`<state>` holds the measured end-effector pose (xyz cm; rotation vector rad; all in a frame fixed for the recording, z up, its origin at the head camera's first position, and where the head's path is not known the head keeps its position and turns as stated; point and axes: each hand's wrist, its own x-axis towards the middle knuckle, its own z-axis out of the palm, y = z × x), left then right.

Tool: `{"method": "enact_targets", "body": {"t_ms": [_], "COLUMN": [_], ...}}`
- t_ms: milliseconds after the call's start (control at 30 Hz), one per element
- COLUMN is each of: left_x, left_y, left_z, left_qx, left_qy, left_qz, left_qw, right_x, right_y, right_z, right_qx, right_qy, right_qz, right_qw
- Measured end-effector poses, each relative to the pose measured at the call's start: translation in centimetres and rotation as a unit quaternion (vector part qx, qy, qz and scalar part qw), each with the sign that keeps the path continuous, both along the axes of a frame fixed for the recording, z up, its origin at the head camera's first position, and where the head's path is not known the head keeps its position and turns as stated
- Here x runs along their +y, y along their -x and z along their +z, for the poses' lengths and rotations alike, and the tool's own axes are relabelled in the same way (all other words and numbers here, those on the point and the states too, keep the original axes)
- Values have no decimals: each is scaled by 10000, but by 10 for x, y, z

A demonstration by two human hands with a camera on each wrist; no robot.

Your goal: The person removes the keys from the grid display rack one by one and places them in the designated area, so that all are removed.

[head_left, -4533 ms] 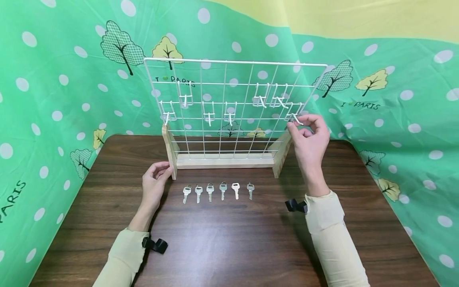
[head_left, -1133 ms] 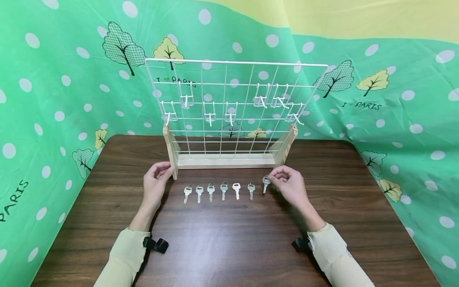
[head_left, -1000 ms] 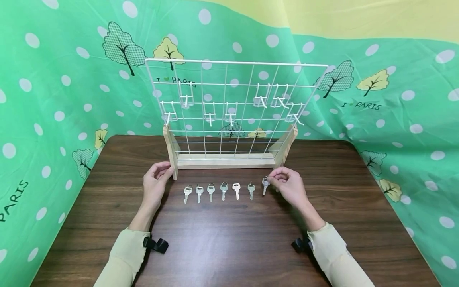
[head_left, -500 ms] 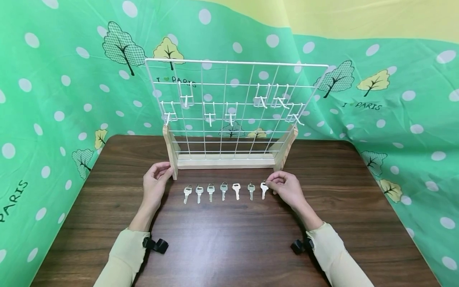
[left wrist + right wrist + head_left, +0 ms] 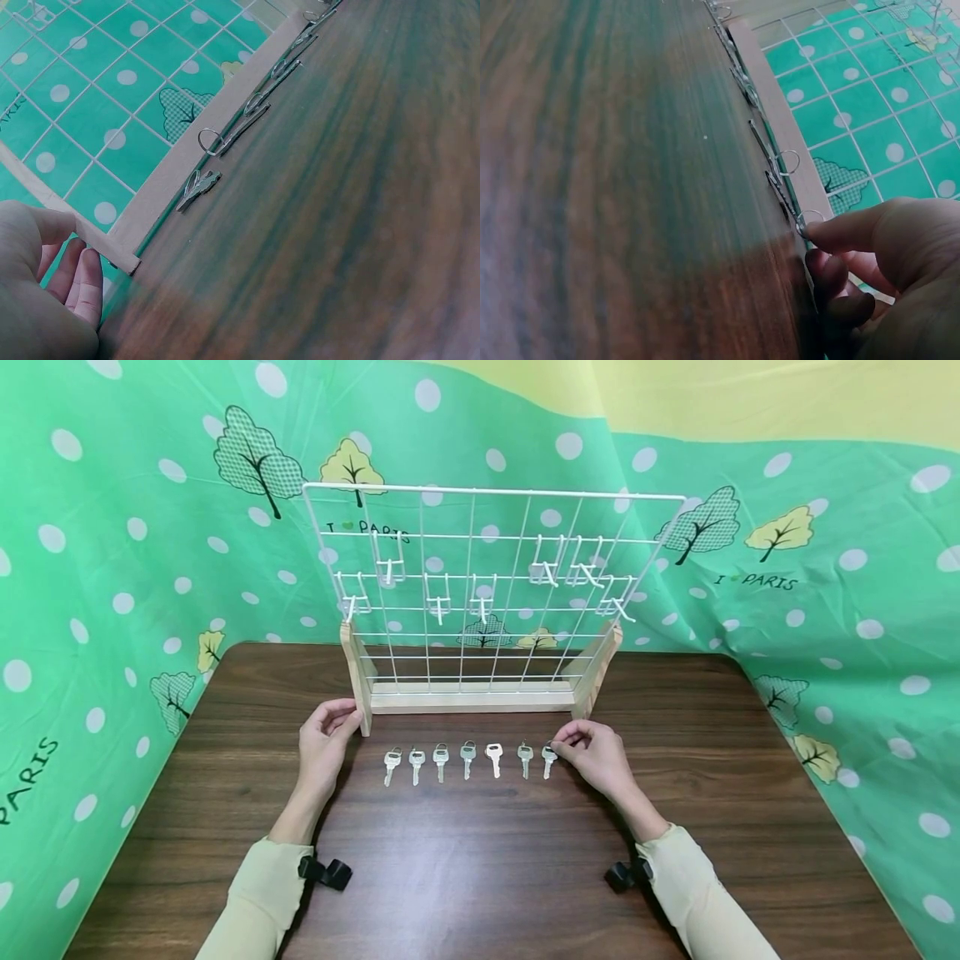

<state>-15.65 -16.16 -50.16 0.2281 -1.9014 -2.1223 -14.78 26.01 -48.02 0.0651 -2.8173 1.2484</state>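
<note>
Silver keys, several of them, lie in a row on the table, each with its blade toward me; the leftmost key is nearest my left hand. At the row's right end, my right hand pinches the small ring of the last key between thumb and forefinger; the right wrist view shows this ring at the fingertips. My left hand grips the left wooden foot of the white wire grid rack, thumb in front and fingers behind. In the left wrist view, that foot sits against the thumb.
White hooks, such as the right one, stick out from the grid with nothing hanging on them. The rack's wooden base stands just behind the keys. A green dotted cloth surrounds the brown wooden table.
My right hand has come down from the rack's right hook to the table with the key. It then slid this key left, closer to the row. The left hand stays put.
</note>
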Motion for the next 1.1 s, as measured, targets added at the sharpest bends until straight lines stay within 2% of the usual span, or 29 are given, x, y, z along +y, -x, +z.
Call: {"method": "enact_targets", "body": {"t_ms": [200,667,900,1100], "left_x": [-1,-1,-2,-2], "left_y": [0,-1,1,1], "left_z": [0,-1,-3,-3], "left_qx": [-2,-30,-12,49], "left_qy": [11,18,10,-18], "left_qz": [-3,23,14,4], "left_qw": [10000,10000,10000,10000], "right_x": [-2,-4,-3,-1], "right_y": [1,3,0,-2], "right_z": [-2,-4,1,9], "right_qx": [21,32,-98,-240], "right_qy": [-267,-375,-200,171], "right_qz": [34,60,137,228], "right_qw": [9996,9993,9997,9993]}}
